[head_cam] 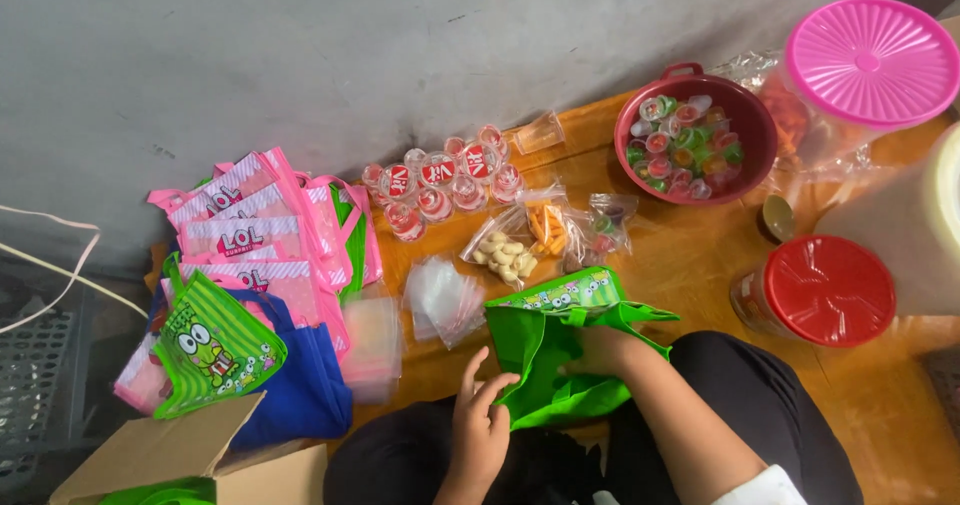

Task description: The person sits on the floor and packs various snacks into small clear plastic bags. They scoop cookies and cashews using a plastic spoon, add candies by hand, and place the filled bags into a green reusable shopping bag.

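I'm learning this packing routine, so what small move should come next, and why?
Probably reach for a snack packet: the green bag is held open, the right hand is inside it, the left hand grips its edge, and the packets lie just beyond it.

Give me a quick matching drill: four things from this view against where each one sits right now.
Things:
1. green bag
2. maroon bowl
3. red-lidded jar
4. cardboard box

Places:
A. bottom left corner
B. held by both hands, left hand on its edge, right hand inside
C. near the pink lid, full of small jelly cups
D. right of the green bag

Pairs: 1-B, 2-C, 3-D, 4-A
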